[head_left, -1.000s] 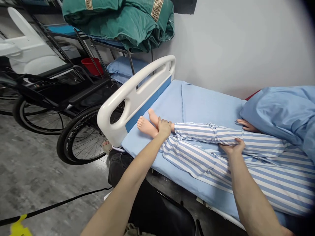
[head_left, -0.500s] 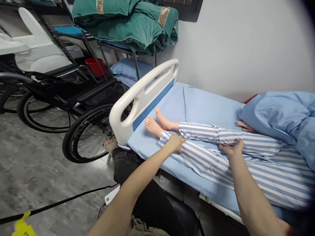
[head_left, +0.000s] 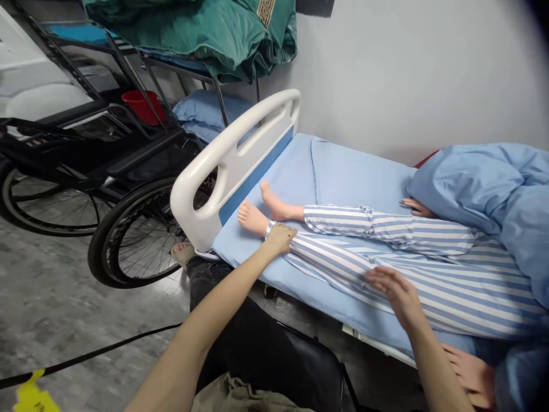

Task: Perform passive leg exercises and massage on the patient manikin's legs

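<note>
A figure that looks like a care manikin lies on the bed in blue-and-white striped trousers (head_left: pixel 454 280), both bare feet (head_left: pixel 253 219) towards the footboard. My left hand (head_left: pixel 281 237) is closed around the near leg just above the ankle, over the trouser cuff. My right hand (head_left: pixel 397 289) hovers open over the near leg around the knee, fingers stretched out and holding nothing. A blue quilt (head_left: pixel 484 183) covers the upper body. One manikin hand (head_left: pixel 418 207) shows at the quilt's edge, another (head_left: pixel 469 372) at the near bed edge beside my right forearm.
The white footboard (head_left: pixel 235 134) stands at the bed's end, with a black wheelchair (head_left: pixel 132 166) beyond it. A rack holds a folded green quilt (head_left: pixel 206 34); a red bucket (head_left: pixel 143 106) is behind. A black chair (head_left: pixel 313 355) stands at the near side of the bed.
My right hand has let go of the far leg near its knee and come back towards me, now open. My left hand stays on the near lower leg. The view has shifted slightly.
</note>
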The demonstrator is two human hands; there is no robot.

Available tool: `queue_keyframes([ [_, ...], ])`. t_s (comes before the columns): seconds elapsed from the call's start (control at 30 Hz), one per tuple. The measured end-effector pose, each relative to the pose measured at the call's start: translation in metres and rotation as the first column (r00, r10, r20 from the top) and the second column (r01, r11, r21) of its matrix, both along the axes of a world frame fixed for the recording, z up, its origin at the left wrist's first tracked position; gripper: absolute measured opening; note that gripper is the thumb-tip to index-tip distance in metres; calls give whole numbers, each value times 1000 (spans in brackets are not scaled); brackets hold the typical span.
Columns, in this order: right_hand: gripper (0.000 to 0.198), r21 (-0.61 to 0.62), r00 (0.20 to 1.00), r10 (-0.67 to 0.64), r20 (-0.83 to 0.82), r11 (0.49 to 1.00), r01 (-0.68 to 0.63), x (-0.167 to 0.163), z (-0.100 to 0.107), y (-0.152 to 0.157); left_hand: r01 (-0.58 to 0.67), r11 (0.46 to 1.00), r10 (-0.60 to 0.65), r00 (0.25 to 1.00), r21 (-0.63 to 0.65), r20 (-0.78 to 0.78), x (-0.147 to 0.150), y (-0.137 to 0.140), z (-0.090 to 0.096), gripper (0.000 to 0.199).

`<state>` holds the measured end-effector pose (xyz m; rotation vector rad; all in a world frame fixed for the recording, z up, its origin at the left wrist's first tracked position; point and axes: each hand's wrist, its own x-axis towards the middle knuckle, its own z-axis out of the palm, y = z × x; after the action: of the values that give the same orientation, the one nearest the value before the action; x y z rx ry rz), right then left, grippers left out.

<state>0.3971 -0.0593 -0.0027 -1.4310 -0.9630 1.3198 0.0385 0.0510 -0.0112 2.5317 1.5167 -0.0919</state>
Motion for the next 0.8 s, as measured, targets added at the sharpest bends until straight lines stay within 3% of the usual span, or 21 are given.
queue_keyframes([
  [0.07, 40, -113, 986, 168, -15, 979, -169, -13, -13, -34, -16, 1000, 16, 1000, -8, -24, -4, 2, 0, 50],
  [0.1, 39, -157, 983, 176, -44, 971, -181, -19, -20, -46, -22, 1000, 22, 999, -13, -29, -5, 3, 0, 48],
  [0.2, 33, -290, 991, -30, -129, 957, -9, -30, -43, -62, -41, 999, 40, 999, -25, -29, -1, 2, 5, 41],
  [0.3, 26, -379, 954, -229, -195, 914, 142, -29, -58, -55, -73, 996, 71, 996, -58, -50, 3, 1, 13, 35],
  [0.57, 17, -415, 847, -430, -314, 864, 285, -15, -63, -43, -76, 994, 70, 995, -78, -77, 3, -1, 45, 32],
  [0.67, 23, -469, 875, -364, -319, 863, 188, -20, -55, -57, -72, 996, 68, 994, -50, -80, 2, -3, 57, 30],
  [0.8, 40, -508, 855, -234, -462, 860, -39, -39, -42, -75, -46, 999, 44, 995, -19, -89, 3, -4, 73, 29],
])
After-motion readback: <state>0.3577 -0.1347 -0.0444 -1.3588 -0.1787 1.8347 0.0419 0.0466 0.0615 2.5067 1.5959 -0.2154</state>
